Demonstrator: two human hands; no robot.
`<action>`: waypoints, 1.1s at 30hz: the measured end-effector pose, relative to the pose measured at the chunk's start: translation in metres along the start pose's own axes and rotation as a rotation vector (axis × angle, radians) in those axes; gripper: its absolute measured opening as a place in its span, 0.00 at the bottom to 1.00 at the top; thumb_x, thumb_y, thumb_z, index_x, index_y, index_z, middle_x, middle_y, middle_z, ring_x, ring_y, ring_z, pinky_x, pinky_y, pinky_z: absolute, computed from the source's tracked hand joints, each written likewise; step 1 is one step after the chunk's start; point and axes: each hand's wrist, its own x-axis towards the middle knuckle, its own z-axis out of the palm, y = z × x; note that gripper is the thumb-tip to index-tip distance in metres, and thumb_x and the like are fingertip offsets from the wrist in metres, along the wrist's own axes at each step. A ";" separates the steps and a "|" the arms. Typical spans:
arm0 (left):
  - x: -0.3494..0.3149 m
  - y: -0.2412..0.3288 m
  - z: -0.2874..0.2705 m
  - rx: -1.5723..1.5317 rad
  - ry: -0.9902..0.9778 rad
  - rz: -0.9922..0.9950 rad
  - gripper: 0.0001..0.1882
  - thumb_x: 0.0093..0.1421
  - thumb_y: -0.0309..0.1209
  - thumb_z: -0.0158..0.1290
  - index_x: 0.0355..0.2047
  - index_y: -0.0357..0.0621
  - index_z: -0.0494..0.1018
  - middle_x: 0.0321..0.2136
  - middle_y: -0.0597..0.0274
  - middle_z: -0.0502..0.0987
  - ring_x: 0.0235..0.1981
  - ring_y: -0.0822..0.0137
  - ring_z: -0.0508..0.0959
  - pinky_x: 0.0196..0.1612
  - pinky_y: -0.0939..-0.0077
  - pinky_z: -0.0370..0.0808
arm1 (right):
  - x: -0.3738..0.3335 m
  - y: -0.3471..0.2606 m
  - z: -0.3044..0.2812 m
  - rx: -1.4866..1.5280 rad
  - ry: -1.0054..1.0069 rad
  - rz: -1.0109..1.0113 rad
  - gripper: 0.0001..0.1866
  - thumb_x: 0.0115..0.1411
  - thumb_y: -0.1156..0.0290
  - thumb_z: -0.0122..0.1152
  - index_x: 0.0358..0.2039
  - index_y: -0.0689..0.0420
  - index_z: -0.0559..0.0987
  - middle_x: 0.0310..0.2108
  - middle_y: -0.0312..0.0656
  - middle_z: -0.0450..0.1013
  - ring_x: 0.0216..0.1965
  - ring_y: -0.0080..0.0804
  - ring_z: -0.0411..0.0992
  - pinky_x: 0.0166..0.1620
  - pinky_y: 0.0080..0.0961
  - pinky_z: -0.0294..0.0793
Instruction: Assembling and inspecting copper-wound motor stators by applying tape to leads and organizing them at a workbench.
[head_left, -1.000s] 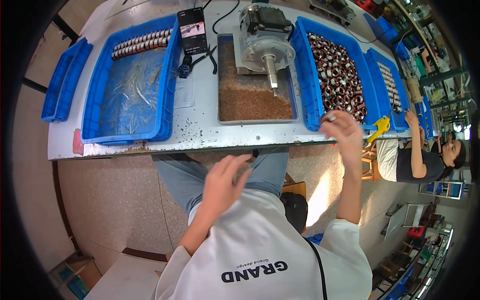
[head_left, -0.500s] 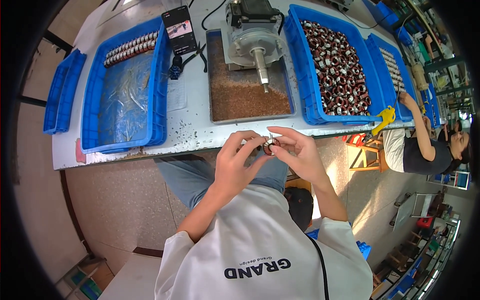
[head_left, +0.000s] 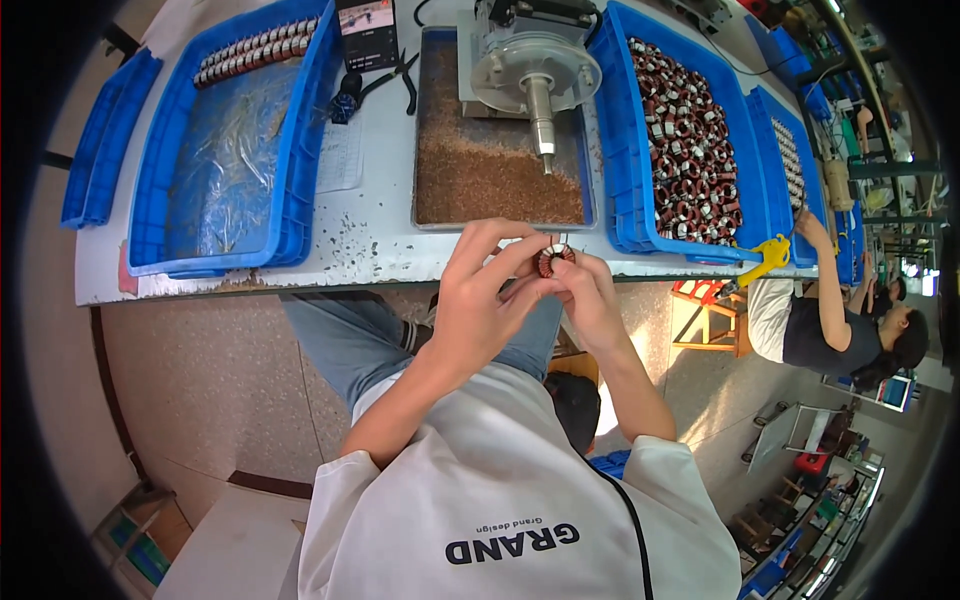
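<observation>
A small ring-shaped wire coil (head_left: 553, 261), dark red-brown with a pale section, is held up at the front edge of the table. My left hand (head_left: 482, 295) pinches it from the left with thumb and fingertips. From the other side my right hand (head_left: 594, 305) grips it, the thumb against its face and the fingers curled behind. Just beyond my hands lies a shallow metal tray (head_left: 424, 190) strewn with brown bits. Above that tray a machine's silver spindle (head_left: 540, 120) points toward me, a clear round guard (head_left: 500, 75) behind it.
To the right, a blue crate (head_left: 622, 150) holds a heap of similar coils. The left blue crate (head_left: 150, 190) has coils in rows at its far end and plastic film. Pliers (head_left: 408, 80), a watch (head_left: 345, 98) and a phone (head_left: 368, 35) lie between. A co-worker (head_left: 822, 325) sits at right.
Both hands have risen toward the table edge with the coil, which has turned. My right fingers, spread before, have drawn in around it. The whole view has shifted slightly.
</observation>
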 end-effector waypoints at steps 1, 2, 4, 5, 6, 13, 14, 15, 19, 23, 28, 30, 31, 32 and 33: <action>0.001 0.001 0.000 -0.003 -0.004 -0.021 0.23 0.47 0.18 0.68 0.46 0.40 0.81 0.43 0.61 0.77 0.38 0.64 0.76 0.39 0.74 0.74 | 0.002 -0.002 0.002 -0.016 0.001 -0.001 0.13 0.67 0.76 0.49 0.43 0.67 0.80 0.38 0.47 0.81 0.35 0.29 0.77 0.40 0.23 0.79; 0.002 0.002 0.000 -0.006 -0.009 -0.040 0.23 0.47 0.18 0.68 0.45 0.40 0.81 0.43 0.60 0.77 0.38 0.64 0.76 0.40 0.74 0.74 | 0.004 -0.004 0.004 -0.031 0.002 -0.003 0.13 0.68 0.75 0.48 0.42 0.68 0.80 0.37 0.47 0.80 0.35 0.30 0.77 0.40 0.23 0.80; 0.003 0.001 0.000 -0.008 -0.015 -0.058 0.23 0.46 0.17 0.68 0.45 0.40 0.81 0.43 0.60 0.77 0.37 0.65 0.76 0.40 0.74 0.74 | 0.006 -0.004 0.004 -0.044 0.003 -0.008 0.14 0.68 0.74 0.47 0.40 0.68 0.80 0.37 0.47 0.80 0.35 0.30 0.78 0.40 0.22 0.80; 0.003 0.000 -0.001 0.009 -0.049 -0.090 0.23 0.46 0.17 0.68 0.45 0.40 0.81 0.43 0.60 0.77 0.37 0.64 0.76 0.40 0.74 0.74 | 0.007 -0.004 0.003 -0.059 -0.002 0.021 0.14 0.68 0.74 0.47 0.40 0.68 0.80 0.36 0.47 0.80 0.35 0.31 0.78 0.39 0.22 0.80; 0.002 -0.001 -0.002 0.025 -0.084 -0.123 0.23 0.46 0.17 0.68 0.45 0.40 0.81 0.43 0.60 0.77 0.37 0.64 0.76 0.40 0.74 0.74 | 0.008 -0.005 0.001 -0.073 -0.008 0.050 0.14 0.68 0.74 0.47 0.39 0.68 0.80 0.36 0.47 0.79 0.35 0.31 0.78 0.39 0.22 0.81; 0.007 0.000 -0.006 -0.029 -0.135 -0.193 0.24 0.46 0.18 0.68 0.46 0.39 0.81 0.42 0.59 0.77 0.37 0.64 0.77 0.40 0.73 0.74 | 0.010 -0.008 0.007 -0.120 0.020 0.027 0.13 0.68 0.75 0.46 0.37 0.69 0.79 0.34 0.47 0.79 0.32 0.31 0.79 0.37 0.21 0.82; 0.008 -0.001 -0.006 -0.030 -0.139 -0.192 0.24 0.46 0.18 0.68 0.46 0.39 0.81 0.42 0.59 0.77 0.37 0.64 0.77 0.40 0.73 0.74 | 0.011 -0.009 0.009 -0.118 0.024 0.026 0.13 0.68 0.75 0.46 0.37 0.69 0.79 0.34 0.47 0.79 0.32 0.31 0.79 0.37 0.21 0.82; 0.009 -0.002 -0.006 -0.013 -0.133 -0.185 0.24 0.46 0.18 0.68 0.46 0.39 0.81 0.42 0.59 0.78 0.37 0.64 0.77 0.40 0.74 0.74 | 0.012 -0.011 0.012 -0.111 0.028 0.037 0.13 0.68 0.75 0.46 0.36 0.68 0.79 0.34 0.47 0.79 0.32 0.32 0.79 0.37 0.21 0.82; 0.012 -0.003 -0.006 0.038 -0.120 -0.165 0.24 0.45 0.19 0.68 0.46 0.39 0.81 0.41 0.59 0.79 0.37 0.65 0.77 0.39 0.75 0.74 | 0.016 -0.018 0.017 -0.089 0.044 0.074 0.13 0.67 0.76 0.45 0.35 0.68 0.78 0.33 0.47 0.78 0.32 0.32 0.79 0.38 0.21 0.82; 0.019 0.004 -0.007 0.051 -0.038 -0.234 0.25 0.45 0.18 0.68 0.47 0.39 0.81 0.38 0.61 0.82 0.35 0.67 0.78 0.38 0.77 0.75 | 0.020 -0.025 0.014 -0.046 -0.017 0.143 0.13 0.68 0.74 0.43 0.34 0.66 0.77 0.33 0.46 0.78 0.32 0.31 0.79 0.38 0.21 0.82; 0.015 0.002 0.003 0.049 0.039 -0.231 0.25 0.46 0.16 0.68 0.47 0.38 0.81 0.34 0.61 0.84 0.31 0.70 0.79 0.35 0.79 0.75 | 0.027 -0.020 0.018 0.088 0.001 0.095 0.15 0.68 0.71 0.42 0.34 0.65 0.77 0.32 0.44 0.77 0.31 0.28 0.76 0.38 0.19 0.80; 0.014 0.001 0.007 0.070 0.056 -0.232 0.25 0.46 0.17 0.68 0.47 0.39 0.81 0.33 0.62 0.83 0.30 0.70 0.79 0.36 0.78 0.75 | 0.031 -0.014 0.019 0.106 0.012 0.085 0.15 0.69 0.71 0.42 0.34 0.64 0.77 0.32 0.43 0.77 0.31 0.28 0.75 0.37 0.19 0.78; 0.014 0.001 0.010 0.090 0.073 -0.231 0.25 0.46 0.17 0.68 0.47 0.39 0.81 0.32 0.63 0.83 0.29 0.69 0.78 0.36 0.77 0.75 | 0.033 -0.011 0.019 0.122 0.024 0.073 0.15 0.69 0.70 0.42 0.34 0.64 0.77 0.32 0.42 0.77 0.31 0.27 0.75 0.37 0.18 0.77; 0.014 0.001 0.012 0.110 0.089 -0.230 0.24 0.45 0.18 0.68 0.47 0.40 0.81 0.32 0.63 0.83 0.28 0.69 0.78 0.37 0.76 0.74 | 0.035 -0.008 0.019 0.139 0.036 0.060 0.16 0.69 0.69 0.41 0.34 0.64 0.77 0.31 0.42 0.76 0.30 0.26 0.74 0.36 0.17 0.76; 0.014 0.000 0.013 0.130 0.106 -0.229 0.24 0.45 0.19 0.68 0.46 0.40 0.81 0.31 0.64 0.83 0.26 0.68 0.78 0.38 0.75 0.74 | 0.036 -0.007 0.019 0.156 0.049 0.046 0.16 0.69 0.69 0.41 0.34 0.63 0.77 0.31 0.41 0.76 0.30 0.25 0.73 0.36 0.17 0.75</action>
